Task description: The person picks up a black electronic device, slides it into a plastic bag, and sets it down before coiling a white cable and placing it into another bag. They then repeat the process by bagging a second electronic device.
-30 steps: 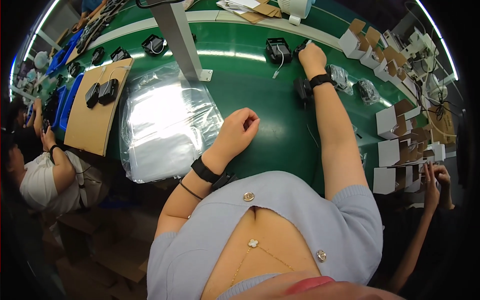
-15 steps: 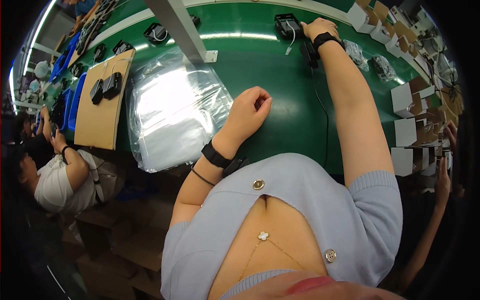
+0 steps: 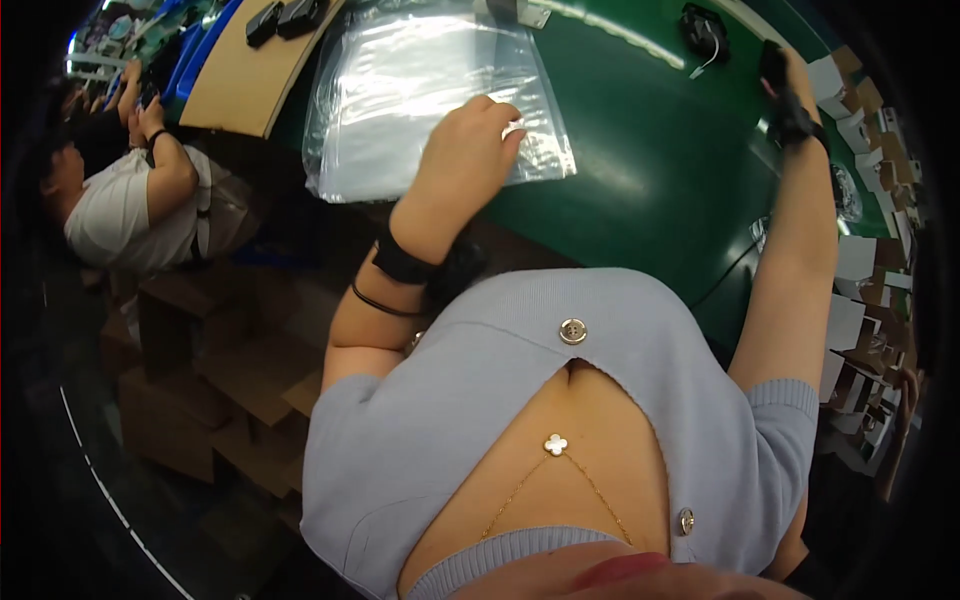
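My left hand (image 3: 465, 155) hovers over the near right part of a flat stack of clear plastic bags (image 3: 400, 110). Its fingers are loosely curled towards the thumb, and no object shows in them. At the far right, my right hand (image 3: 797, 80) is stretched out, closed round a small black boxy device (image 3: 772, 66); motion blur hides its details. Dark wristbands circle both wrists, and a thin black cable (image 3: 725, 285) runs by my right forearm. Left of my right hand lies a black device with a white cable (image 3: 705, 32) on the green table (image 3: 640, 190).
Opened white cartons (image 3: 855, 260) line the right side. At upper left, a brown board (image 3: 240, 75) carries black devices (image 3: 290, 18), with blue bins (image 3: 190, 60) beyond. A person in a white shirt (image 3: 135, 205) sits on the left. Cardboard boxes (image 3: 170, 420) stand below the table.
The view has swung, shifting the table upwards. My right hand has drawn away from the device with the white cable and now has a black device in it. My left hand is now over the plastic bags.
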